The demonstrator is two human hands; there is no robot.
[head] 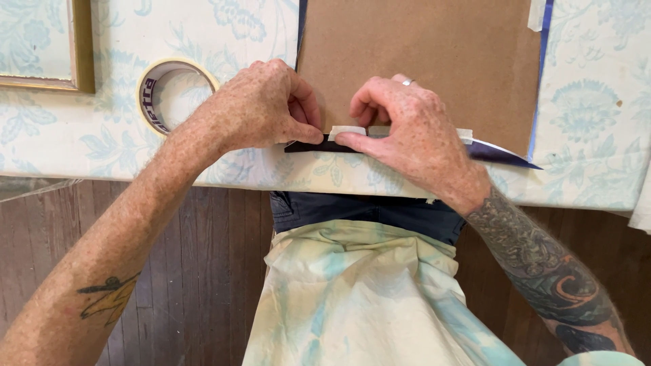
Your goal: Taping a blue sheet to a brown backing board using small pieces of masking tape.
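Note:
A brown backing board [420,61] lies on a dark blue sheet [502,154] at the near edge of the table. A strip of cream masking tape [347,131] runs along the board's near edge. My left hand [261,108] pinches the left end of the strip and the blue edge beneath it. My right hand [407,132] presses down on the strip with the thumb and forefinger, covering most of its right half; a ring shows on one finger.
A roll of masking tape [173,91] lies flat to the left of my left hand. A gold-framed picture [81,47] sits at the far left. The table wears a pale floral cloth [597,115]. Below its edge is a dark wooden floor [224,257].

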